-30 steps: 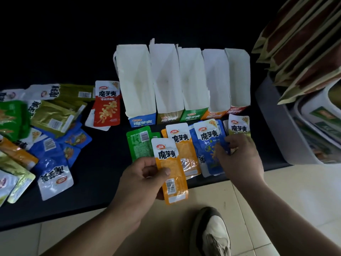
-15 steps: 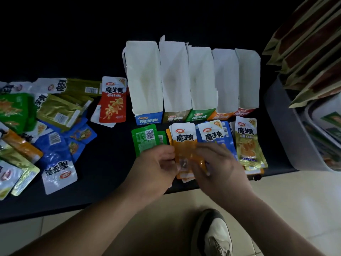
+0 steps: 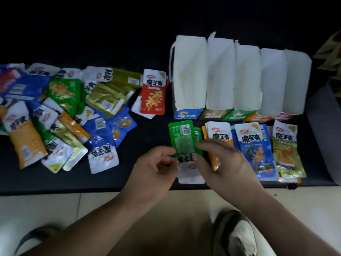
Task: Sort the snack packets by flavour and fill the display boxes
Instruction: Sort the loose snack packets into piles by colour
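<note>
Pinching a green packet (image 3: 182, 143) between left hand (image 3: 153, 169) and right hand (image 3: 225, 163) fingers, I judge it early: few stacks (image 3: 252, 143) sorted, heap (image 3: 60, 117) waiting, boxes (image 3: 221, 74) seemingly unfilled.

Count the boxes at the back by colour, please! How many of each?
Blue box: 1
Gold box: 1
Green box: 1
Orange box: 1
Red box: 1
Total: 5
</note>
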Tool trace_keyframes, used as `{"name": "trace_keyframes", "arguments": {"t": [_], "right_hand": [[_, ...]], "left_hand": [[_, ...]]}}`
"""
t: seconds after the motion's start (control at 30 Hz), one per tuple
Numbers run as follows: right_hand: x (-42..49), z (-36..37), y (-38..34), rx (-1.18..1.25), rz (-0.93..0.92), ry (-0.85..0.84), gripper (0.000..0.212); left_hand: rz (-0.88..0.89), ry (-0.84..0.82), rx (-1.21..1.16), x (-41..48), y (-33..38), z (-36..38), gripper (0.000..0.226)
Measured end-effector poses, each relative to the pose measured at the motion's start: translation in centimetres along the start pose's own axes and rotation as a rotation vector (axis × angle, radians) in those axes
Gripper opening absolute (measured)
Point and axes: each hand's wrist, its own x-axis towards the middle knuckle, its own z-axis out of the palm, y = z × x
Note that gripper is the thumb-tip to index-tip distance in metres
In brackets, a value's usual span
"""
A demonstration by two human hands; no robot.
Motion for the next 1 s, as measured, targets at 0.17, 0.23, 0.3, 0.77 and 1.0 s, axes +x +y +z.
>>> {"name": "trace_keyframes", "arguments": {"t": [0.17, 0.23, 0.3, 0.77, 1.0], "right_hand": [[1.1, 3.1, -4.5, 0.05, -0.053, -0.091, 0.034], [2.0, 4.9, -6.2, 0.078, -0.074, -0.117, 0.031], [3.3, 7.1, -7.7, 0.093, -0.123, -0.122, 0.029], [7.5, 15.6, -12.5, -0.229, -0.325, -0.207, 0.05], [9.2, 14.8, -13.7, -0.223, -0.274, -0.217, 0.047]], "left_hand": [[0.039, 0.063, 0.011, -0.7, -1.5, -4.9, 0.034], [0.085, 0.092, 0.066, -1.1, -2.3, -7.1, 0.035], [0.127, 0.131, 0.142, -1.5, -3.2, -9.2, 0.036], [0.185, 0.421, 0.928, -2.0, -8.6, -19.0, 0.072], [0.38, 0.442, 0.917, -2.4, -8.6, -18.3, 0.063]]}}
